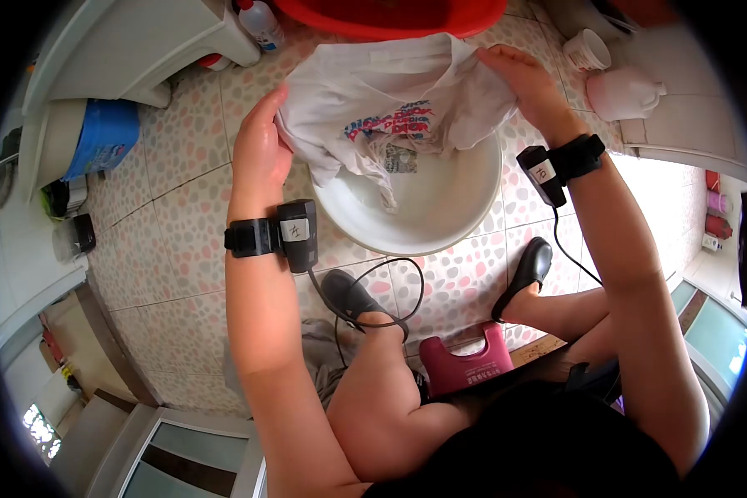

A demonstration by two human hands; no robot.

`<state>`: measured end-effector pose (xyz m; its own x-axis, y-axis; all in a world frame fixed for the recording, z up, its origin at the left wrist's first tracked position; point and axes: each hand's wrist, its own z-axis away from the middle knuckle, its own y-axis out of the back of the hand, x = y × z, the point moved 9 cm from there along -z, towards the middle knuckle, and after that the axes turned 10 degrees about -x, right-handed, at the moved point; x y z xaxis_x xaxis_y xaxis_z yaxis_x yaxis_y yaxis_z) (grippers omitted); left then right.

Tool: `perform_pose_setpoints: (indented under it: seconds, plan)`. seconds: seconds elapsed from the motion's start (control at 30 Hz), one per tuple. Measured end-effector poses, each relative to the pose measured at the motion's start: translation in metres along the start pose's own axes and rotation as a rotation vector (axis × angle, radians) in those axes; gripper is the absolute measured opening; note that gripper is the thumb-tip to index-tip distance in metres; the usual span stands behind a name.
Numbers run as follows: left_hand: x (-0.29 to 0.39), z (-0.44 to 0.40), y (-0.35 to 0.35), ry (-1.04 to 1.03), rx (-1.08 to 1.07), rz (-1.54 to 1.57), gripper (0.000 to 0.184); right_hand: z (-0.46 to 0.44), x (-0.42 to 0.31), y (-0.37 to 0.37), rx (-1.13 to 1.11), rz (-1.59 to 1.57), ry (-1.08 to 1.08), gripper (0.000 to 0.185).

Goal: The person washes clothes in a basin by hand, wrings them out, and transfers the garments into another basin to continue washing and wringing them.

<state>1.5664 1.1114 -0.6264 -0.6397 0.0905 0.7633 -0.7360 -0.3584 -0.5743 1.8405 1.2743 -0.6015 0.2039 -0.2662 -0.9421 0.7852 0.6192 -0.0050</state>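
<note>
A white T-shirt (pixel 390 87) with blue and red lettering hangs stretched between my two hands, its lower part drooping into a white basin (pixel 440 236). My left hand (pixel 261 141) grips the shirt at its left shoulder, fingers partly hidden behind the cloth. At the opposite shoulder, my right hand (pixel 527 83) pinches the fabric near the sleeve. The basin stands on the tiled floor in front of my feet. A printed patch (pixel 401 158) shows just below the shirt's lettering; whether it belongs to the basin I cannot tell.
Beyond the shirt lies a red tub (pixel 390 18). A bottle (pixel 261 25) stands at the back left, a pink jug (pixel 622 93) and white bucket (pixel 588 50) at the right. Black cables (pixel 415 286) trail from my wrist devices. Beneath me is a pink stool (pixel 465 365); grey cloth (pixel 307 357) lies beside my leg.
</note>
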Motion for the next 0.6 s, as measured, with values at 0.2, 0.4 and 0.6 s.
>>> perform_pose_setpoints:
  seconds: [0.2,0.4,0.6]
  plan:
    - [-0.005,0.001,-0.015,0.050,-0.027,0.166,0.036,0.010,-0.020,-0.004,-0.002,-0.163,0.049,0.025]
    - [-0.004,0.003,-0.013,-0.004,-0.011,0.205,0.036,0.014,-0.019,-0.019,-0.099,-0.317,0.011,0.028]
    - [0.011,0.005,-0.021,-0.123,-0.068,0.221,0.037,0.020,-0.033,-0.042,-0.262,-0.262,0.063,0.028]
